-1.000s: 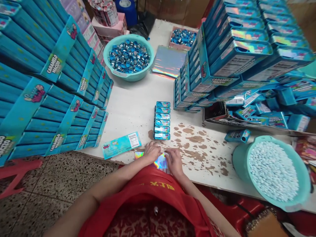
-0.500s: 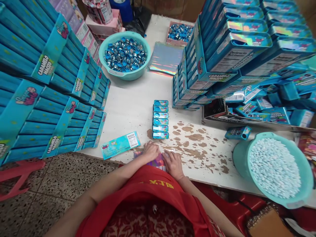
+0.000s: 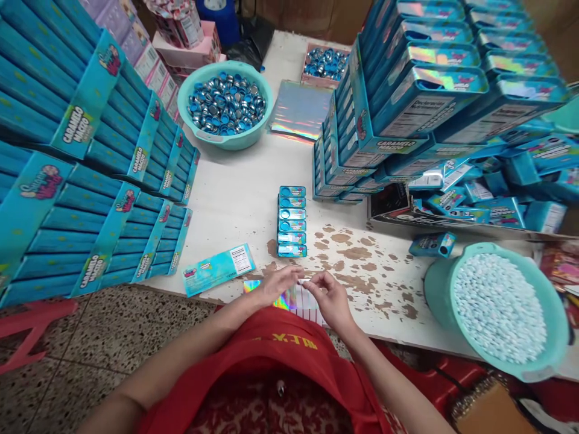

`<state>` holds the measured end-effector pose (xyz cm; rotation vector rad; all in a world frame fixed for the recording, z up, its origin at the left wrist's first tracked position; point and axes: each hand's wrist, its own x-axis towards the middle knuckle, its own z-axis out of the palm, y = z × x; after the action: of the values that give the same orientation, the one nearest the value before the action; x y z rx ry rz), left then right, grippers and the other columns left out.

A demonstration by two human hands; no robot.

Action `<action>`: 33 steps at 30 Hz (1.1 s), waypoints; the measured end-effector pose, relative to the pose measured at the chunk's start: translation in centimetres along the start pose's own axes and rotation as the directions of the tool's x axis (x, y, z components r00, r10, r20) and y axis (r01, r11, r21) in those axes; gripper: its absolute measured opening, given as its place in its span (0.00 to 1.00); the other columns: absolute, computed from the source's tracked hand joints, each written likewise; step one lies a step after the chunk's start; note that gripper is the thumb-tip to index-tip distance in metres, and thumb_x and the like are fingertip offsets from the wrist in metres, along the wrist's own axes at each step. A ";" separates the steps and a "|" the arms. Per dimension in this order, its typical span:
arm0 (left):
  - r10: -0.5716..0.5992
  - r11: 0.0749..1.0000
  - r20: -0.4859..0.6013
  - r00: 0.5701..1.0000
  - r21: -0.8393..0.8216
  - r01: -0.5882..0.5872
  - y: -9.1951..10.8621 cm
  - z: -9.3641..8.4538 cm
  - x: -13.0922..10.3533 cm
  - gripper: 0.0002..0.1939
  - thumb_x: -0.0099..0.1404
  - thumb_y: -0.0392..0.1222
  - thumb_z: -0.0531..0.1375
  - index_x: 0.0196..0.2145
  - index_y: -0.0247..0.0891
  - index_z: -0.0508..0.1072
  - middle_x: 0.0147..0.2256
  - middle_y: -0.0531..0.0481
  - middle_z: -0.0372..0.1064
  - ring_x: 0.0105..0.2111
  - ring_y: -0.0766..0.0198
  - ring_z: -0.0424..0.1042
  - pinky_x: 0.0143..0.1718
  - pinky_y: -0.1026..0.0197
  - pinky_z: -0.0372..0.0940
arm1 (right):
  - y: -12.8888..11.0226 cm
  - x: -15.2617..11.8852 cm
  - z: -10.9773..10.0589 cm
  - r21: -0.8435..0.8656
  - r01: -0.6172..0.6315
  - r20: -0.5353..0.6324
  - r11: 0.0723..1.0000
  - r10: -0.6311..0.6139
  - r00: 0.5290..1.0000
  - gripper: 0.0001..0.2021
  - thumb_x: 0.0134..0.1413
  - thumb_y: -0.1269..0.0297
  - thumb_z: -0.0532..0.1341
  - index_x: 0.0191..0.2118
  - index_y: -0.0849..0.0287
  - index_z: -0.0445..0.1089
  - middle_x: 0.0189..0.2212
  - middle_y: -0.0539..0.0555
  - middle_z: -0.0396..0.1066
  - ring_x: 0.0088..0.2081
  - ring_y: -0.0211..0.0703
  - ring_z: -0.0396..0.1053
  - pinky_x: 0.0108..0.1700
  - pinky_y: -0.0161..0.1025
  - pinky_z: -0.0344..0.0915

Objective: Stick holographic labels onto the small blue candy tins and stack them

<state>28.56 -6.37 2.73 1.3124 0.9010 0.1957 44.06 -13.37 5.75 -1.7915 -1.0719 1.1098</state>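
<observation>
At the table's near edge lies a shiny rainbow-foil sheet (image 3: 287, 299), with white strip-like pieces (image 3: 310, 314) beside it. Over the foil, my left hand (image 3: 279, 284) has its fingers stretched out towards the right. My right hand (image 3: 332, 299) pinches thumb and forefinger together close to the left fingertips; anything between them is too small to make out. Just beyond the hands stands a row of several small blue candy boxes (image 3: 292, 226) with round marks on their tops. A flat turquoise printed card (image 3: 217, 270) lies left of my left hand.
Tall stacks of blue boxes stand left (image 3: 90, 138) and right (image 3: 389, 114). A turquoise basin (image 3: 190, 123) holds metal caps. To the right are a bucket (image 3: 436, 283) of pale candies, a single blue box (image 3: 432, 244) and a carton (image 3: 407, 214) of packs.
My right hand has lifted off the foil sheet and now pinches near the left fingertips. My left fingers have straightened. More of the foil and the white strips shows.
</observation>
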 end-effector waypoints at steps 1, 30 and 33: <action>-0.009 0.995 0.012 1.000 -0.096 0.010 0.4 -0.1 -0.2 0.16 0.61 0.49 0.54 0.40 0.36 0.70 0.37 0.47 0.71 0.36 0.62 0.70 0.38 0.61 0.63 | -0.5 0.4 0.1 0.071 -0.031 -0.015 0.997 0.032 0.999 0.10 0.49 0.57 0.62 0.25 0.56 0.64 0.22 0.47 0.66 0.26 0.37 0.62 0.30 0.36 0.59; -0.228 0.758 -0.466 0.855 0.465 0.457 1.8 -6.3 8.2 0.14 0.67 0.46 0.43 0.46 0.40 0.59 0.39 0.43 0.70 0.37 0.54 0.70 0.34 0.58 0.59 | -0.4 13.7 5.2 -0.096 -0.054 -0.427 0.994 0.007 0.904 0.08 0.42 0.61 0.60 0.29 0.56 0.60 0.30 0.51 0.66 0.33 0.43 0.64 0.40 0.41 0.60; -0.174 0.673 -0.477 0.861 0.581 0.458 1.6 -6.5 6.3 0.14 0.66 0.43 0.45 0.47 0.39 0.61 0.44 0.41 0.69 0.41 0.53 0.69 0.36 0.57 0.59 | 0.3 12.6 4.0 0.119 -0.011 -0.392 0.993 0.057 0.918 0.10 0.47 0.59 0.57 0.35 0.57 0.61 0.33 0.53 0.69 0.36 0.43 0.66 0.40 0.40 0.62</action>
<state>28.99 2.68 1.36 1.7926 1.6423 -0.1989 43.83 -1.25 0.48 -1.8448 -0.7210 0.7634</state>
